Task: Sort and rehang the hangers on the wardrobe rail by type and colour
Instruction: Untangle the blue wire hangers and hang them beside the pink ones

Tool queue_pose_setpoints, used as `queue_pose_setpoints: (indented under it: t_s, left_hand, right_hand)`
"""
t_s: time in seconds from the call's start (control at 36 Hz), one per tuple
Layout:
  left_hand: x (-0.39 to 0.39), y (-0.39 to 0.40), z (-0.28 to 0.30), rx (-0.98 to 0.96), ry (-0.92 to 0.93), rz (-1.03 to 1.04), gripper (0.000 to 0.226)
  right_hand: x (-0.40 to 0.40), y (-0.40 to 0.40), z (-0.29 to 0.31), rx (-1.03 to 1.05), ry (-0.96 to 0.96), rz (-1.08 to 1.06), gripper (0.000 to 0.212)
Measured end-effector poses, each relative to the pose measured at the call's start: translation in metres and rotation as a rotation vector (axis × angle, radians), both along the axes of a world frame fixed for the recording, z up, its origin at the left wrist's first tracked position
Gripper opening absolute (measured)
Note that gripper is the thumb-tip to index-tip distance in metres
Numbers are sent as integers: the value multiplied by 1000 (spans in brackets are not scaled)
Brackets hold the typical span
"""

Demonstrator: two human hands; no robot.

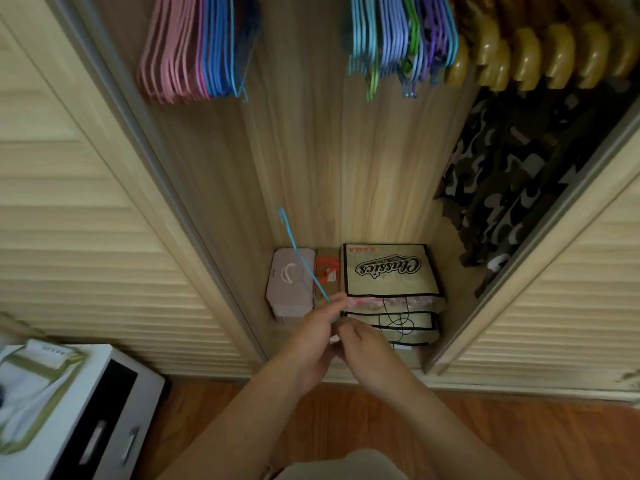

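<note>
You've got one light-blue wire hanger (300,258) low in front of the open wardrobe, hook tilted up and to the left. Your left hand (313,344) pinches its lower end; your right hand (363,346) is curled right beside it, though whether it grips the wire, I can't tell. Up top hang three bunches: pink-and-blue hangers (194,53), mixed blue, purple and green hangers (401,43), and wooden hangers (540,53).

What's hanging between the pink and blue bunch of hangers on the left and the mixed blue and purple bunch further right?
Nothing: in the head view only bare wardrobe back panel shows between the left bunch and the mixed bunch.
</note>
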State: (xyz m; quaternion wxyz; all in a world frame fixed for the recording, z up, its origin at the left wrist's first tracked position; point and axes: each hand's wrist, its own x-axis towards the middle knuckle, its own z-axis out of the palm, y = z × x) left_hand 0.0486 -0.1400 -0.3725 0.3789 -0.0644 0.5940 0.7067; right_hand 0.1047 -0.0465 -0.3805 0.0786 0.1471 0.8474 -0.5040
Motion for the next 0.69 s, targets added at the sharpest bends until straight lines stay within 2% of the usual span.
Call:
queue_pose_setpoints:
  t_s: [0.06,0.14,0.22,0.28,0.33,0.42,0.53,0.61,0.69]
  left_hand:
    - [0,-3,8,-25,44,-89,17]
    - [-13,-3,22,-89,139,-182,37]
    - [-36,4,47,-157,304,-192,53]
    - [-53,3,70,-179,453,-173,43]
    - [-73,-3,94,-216,680,-137,36]
    - [-106,-29,127,-356,1063,36,18]
    - [-147,-92,179,-503,1529,446,35]
    - [-172,-132,214,-583,1775,713,28]
    - [-202,-159,242,-643,1924,896,36]
  right_hand:
    - [-1,-3,4,86,51,-22,37]
    - [-14,-1,15,190,104,-33,47]
    - [-38,3,35,226,209,-78,50]
    - [-57,3,55,216,297,-116,42]
    - [-76,-1,81,204,384,-143,40]
    - [-104,-6,116,120,499,-210,50]
    - [-136,-14,155,8,608,-326,59]
    - [-153,-17,171,-4,657,-361,60]
    - [-177,-22,186,21,699,-376,55]
